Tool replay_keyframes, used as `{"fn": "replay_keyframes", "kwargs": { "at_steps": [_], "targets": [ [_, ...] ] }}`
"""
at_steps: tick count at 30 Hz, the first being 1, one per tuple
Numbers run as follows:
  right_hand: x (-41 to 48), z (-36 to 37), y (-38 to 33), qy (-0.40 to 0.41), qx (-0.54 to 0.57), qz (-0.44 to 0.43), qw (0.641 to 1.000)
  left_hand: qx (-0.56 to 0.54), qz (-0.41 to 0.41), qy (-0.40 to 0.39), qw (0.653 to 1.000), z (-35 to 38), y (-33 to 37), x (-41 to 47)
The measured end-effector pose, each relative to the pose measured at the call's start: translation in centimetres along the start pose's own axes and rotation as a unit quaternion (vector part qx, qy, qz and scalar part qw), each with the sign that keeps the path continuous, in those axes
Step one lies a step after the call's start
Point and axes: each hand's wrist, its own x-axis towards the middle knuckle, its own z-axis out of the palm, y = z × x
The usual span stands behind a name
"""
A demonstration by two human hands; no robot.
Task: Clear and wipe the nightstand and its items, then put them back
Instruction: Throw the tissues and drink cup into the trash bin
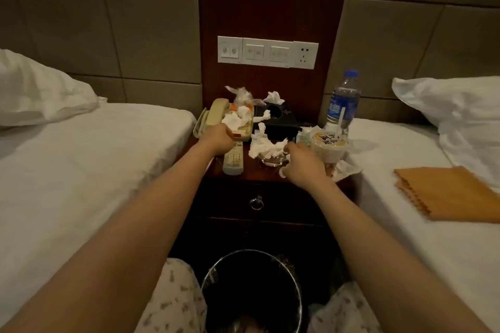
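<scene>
Nearest: lined bin (pixel 251 292) on the floor btwn the knees, right under the nightstand (pixel 253 170), so a drop spot was ready. Both arms were stretched fwd over the top.

Right hand (pixel 304 163) was curled at the front right, beside the glass ashtray (pixel 272 161) stuffed w/ tissues (pixel 266 147). A tissue scrap (pixel 282 172) poked out under the fist, so it looked gripped.

Left hand (pixel 216 140) was curled onto the near edge of the tissue wad (pixel 238 119) lying on the phone (pixel 216 113), w/ the remote (pixel 234 158) just below the wrist. Fingers mostly hidden, but it read as a grab.

Further back: black tissue box (pixel 278 117), lidded drink cup (pixel 328 143), water bottle (pixel 343 100). Orange cloth (pixel 449 192) lay on the right bed, well apart.

Step, by my read: clearing trash, early on, no wiping yet. Next calls for lifting both handfuls w/o snagging the handset or tipping the ashtray, then back to the bin.
</scene>
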Motion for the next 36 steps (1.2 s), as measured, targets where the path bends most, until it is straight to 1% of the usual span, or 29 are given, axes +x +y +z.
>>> {"fn": "replay_keyframes", "kwargs": {
  "at_steps": [1,4,7,10,11,13,15,16,17,18,19,20,22,24,26,28,29,30,31,32,33,34,35,36],
  "targets": [
    [-0.2,0.4,0.1,-0.008,-0.003,0.007,1.0,0.027,-0.006,0.004,1.0,0.1,-0.3,-0.1],
    [-0.1,2.3,0.5,-0.011,0.002,0.021,1.0,0.077,-0.028,0.05,0.995,1.0,-1.8,0.7],
    [0.7,3.7,0.7,0.02,0.005,0.055,0.998,0.131,-0.023,0.054,0.99,1.7,-2.5,1.4],
    [1.3,4.4,0.8,0.062,0.002,0.054,0.997,0.074,-0.026,0.029,0.997,1.7,-3.1,1.9],
    [1.4,4.4,0.8,0.082,0.02,0.054,0.995,0.043,-0.03,0.028,0.998,1.7,-3.3,2.1],
    [1.2,4.0,0.6,0.134,0.098,0.053,0.985,-0.002,-0.042,0.039,0.998,1.9,-3.6,2.2],
    [0.3,3.4,0.0,0.187,0.191,0.038,0.963,-0.007,-0.038,0.041,0.998,2.1,-3.8,2.2],
    [-0.3,3.2,-0.3,0.198,0.226,0.021,0.954,-0.002,-0.032,0.038,0.999,2.2,-3.8,2.2],
    [-1.0,3.2,-0.6,0.193,0.262,0.003,0.946,0.005,-0.024,0.035,0.999,2.2,-3.8,2.1],
    [-1.7,3.3,-0.8,0.162,0.305,-0.013,0.938,0.015,-0.016,0.034,0.999,2.3,-3.8,2.0],
    [-2.4,3.5,-0.9,0.101,0.344,-0.025,0.933,0.025,-0.012,0.039,0.999,2.3,-3.8,1.9],
    [-3.0,3.6,-1.0,0.022,0.361,-0.038,0.932,0.04,-0.009,0.048,0.998,2.3,-3.8,1.9],
    [-3.9,4.4,-0.8,-0.126,0.331,-0.057,0.933,0.076,-0.004,0.061,0.995,2.3,-3.9,1.7],
    [-4.4,5.6,-0.3,-0.221,0.312,-0.042,0.923,0.077,0.002,0.068,0.995,2.4,-4.1,1.4],
    [-4.7,6.8,0.1,-0.276,0.295,-0.023,0.915,0.025,0.015,0.085,0.996,2.2,-3.7,0.7],
    [-4.7,7.6,0.5,-0.329,0.267,-0.014,0.906,-0.063,0.045,0.111,0.991,1.7,-2.6,-0.9],
    [-4.7,7.9,0.6,-0.355,0.249,-0.013,0.901,-0.112,0.07,0.108,0.985,1.4,-1.9,-1.9],
    [-4.7,8.1,0.7,-0.377,0.228,-0.014,0.898,-0.152,0.104,0.074,0.98,1.1,-1.2,-3.0],
    [-4.7,8.2,0.8,-0.396,0.206,-0.012,0.895,-0.169,0.144,0.004,0.975,0.9,-0.7,-4.1],
    [-4.8,8.3,0.9,-0.412,0.188,-0.005,0.892,-0.16,0.178,-0.1,0.966,0.8,-0.4,-5.1],
    [-4.8,8.3,0.9,-0.426,0.173,0.004,0.888,-0.125,0.193,-0.215,0.949,0.9,-0.3,-6.0],
    [-4.9,8.4,1.0,-0.438,0.161,0.012,0.884,-0.075,0.194,-0.306,0.929,1.4,-0.4,-6.7],
    [-5.1,8.5,1.0,-0.449,0.153,0.019,0.88,-0.026,0.185,-0.363,0.913,2.2,-0.6,-7.2],
    [-5.2,8.6,1.1,-0.456,0.149,0.025,0.877,0.012,0.171,-0.39,0.905,3.2,-1.1,-7.5]
  ]
}}
